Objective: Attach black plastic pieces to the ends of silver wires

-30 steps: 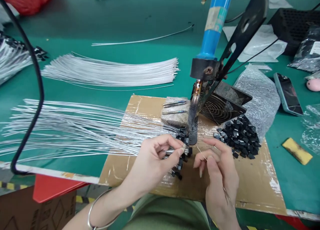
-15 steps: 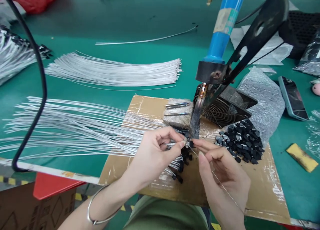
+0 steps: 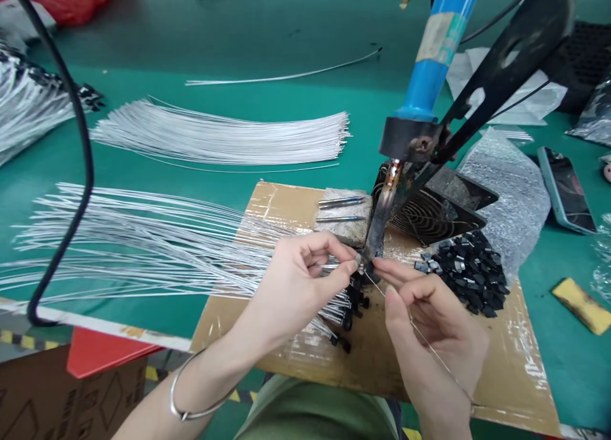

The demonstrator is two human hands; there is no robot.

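My left hand [image 3: 296, 290] is closed in a pinch just under the tip of a soldering iron [image 3: 424, 86]; the small piece between its fingertips is mostly hidden. Thin solder wire [image 3: 432, 349] runs through my right hand [image 3: 436, 332], its end reaching up to the iron's tip beside my left fingertips. The iron, blue-handled and held in a black stand [image 3: 506, 64], points downward. Beneath and left of my left hand lie loose white cables [image 3: 157, 249] with black connectors [image 3: 346, 322] at their right ends.
Cardboard [image 3: 515, 363] covers the work spot. Around it are a sponge block with spare tips [image 3: 341, 230], a black fan [image 3: 429, 207], a heap of black pieces [image 3: 470, 271], a phone [image 3: 568, 188], a yellow sponge [image 3: 582, 305] and a white cable bundle [image 3: 229, 134]. A black cord [image 3: 79, 128] hangs at left.
The whole view has shifted slightly, moving the scene a little to the right. Both hands keep their pinches at the iron's tip; the solder wire is still in my right hand.
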